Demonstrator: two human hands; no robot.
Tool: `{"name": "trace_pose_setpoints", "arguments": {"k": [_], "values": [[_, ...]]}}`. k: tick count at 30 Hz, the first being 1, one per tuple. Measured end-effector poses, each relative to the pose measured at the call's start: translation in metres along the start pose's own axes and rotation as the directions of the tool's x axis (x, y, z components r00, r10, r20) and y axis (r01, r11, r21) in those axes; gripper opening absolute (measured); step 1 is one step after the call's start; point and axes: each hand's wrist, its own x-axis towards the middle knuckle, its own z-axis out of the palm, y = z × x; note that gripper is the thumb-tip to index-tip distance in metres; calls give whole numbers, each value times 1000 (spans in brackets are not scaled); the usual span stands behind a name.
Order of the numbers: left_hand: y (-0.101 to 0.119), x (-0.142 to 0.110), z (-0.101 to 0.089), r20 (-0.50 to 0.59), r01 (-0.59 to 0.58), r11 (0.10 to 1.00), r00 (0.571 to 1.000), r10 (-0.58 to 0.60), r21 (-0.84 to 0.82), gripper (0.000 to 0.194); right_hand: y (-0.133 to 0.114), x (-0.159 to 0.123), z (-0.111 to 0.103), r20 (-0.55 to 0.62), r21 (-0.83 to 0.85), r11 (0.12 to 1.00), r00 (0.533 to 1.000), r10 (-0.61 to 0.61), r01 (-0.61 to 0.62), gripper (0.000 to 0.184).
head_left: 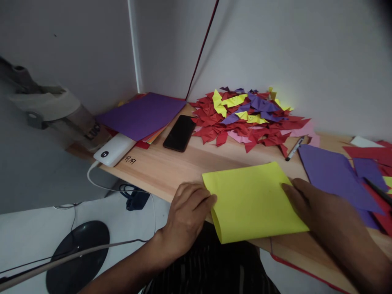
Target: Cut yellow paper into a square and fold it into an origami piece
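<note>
A yellow sheet of paper (248, 200), bent over on itself, lies at the table's front edge. Its near side forms a rounded, uncreased fold that overhangs the edge. My left hand (191, 212) pinches the sheet's left side between thumb and fingers. At the right side my right hand (309, 200) grips the paper, thumb on top; its other fingers are partly hidden. Just beyond the right hand lies purple paper (327, 163).
Behind stands a heap of folded red, yellow and purple paper shapes (245, 110). A black phone (180, 132), a white power bank (114, 150), a stack of coloured sheets topped with purple (143, 114) and a marker (294, 148) lie on the wooden table (153, 171). Paper scraps are at right.
</note>
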Motion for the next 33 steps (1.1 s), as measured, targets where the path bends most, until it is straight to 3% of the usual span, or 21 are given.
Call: {"name": "trace_pose_setpoints", "arguments": {"k": [9,33], "values": [[-1,3,3,-29,1,998,1000,1,63,20,-3,0,-2,-3,-36,999,1000,14,-14,36],[-2,8,4,34,-32,985,999,27,168,19,-10,1,-4,10,-140,990,1000,13,-11,34]]}}
